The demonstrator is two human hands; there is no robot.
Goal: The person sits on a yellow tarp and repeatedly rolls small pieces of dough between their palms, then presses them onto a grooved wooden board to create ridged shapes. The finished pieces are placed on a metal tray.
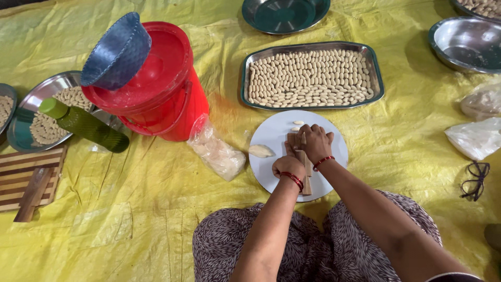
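On the white round plate [276, 133], both hands cover most of a ribbed wooden board [306, 184]; what lies beneath is hidden. Right hand [315, 142] presses down, fingers curled; left hand [288, 166] grips the board's near part. Dough lump [260, 151] sits left; shaped-piece tray [312, 77] lies beyond.

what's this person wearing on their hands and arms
Both forearms are bare, with no gloves. The left hand has red bangles at the wrist, a couple stacked together. The right hand has a thinner red band at its wrist. At the bottom right edge, the hem of a dark sleeve with a light trim shows on the right upper arm. No rings can be made out.
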